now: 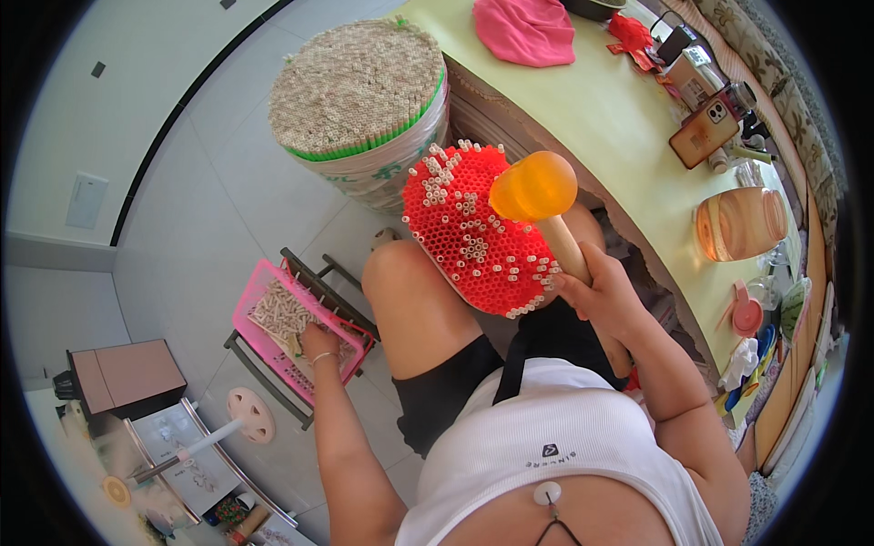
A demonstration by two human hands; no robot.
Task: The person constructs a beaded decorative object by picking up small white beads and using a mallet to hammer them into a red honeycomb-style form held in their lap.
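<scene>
A seated person's right hand is gripping the pale wooden handle of a mallet, fingers wrapped tight around the shaft, the translucent orange head riding just above a red perforated disc. The disc is lying tilted on the person's raised knee, its honeycomb of holes partly filled with short white tubes that are clustering along the upper and lower edges and in a patch near the middle. The mallet head is overlapping the disc's right side; whether it is touching the tubes cannot be told.

The left hand is reaching down and away into a pink plastic basket, fingers curling over a heap of loose white tubes there; how much it is grasping is hidden. The basket is sitting on a low dark-framed stool beside the person's left leg.

Beyond the knee, a large round bundle of pale tubes, banded in green, is standing on the tiled floor against a pale green table. On the table are lying a pink cloth, a phone in an orange case and an amber glass jar.
</scene>
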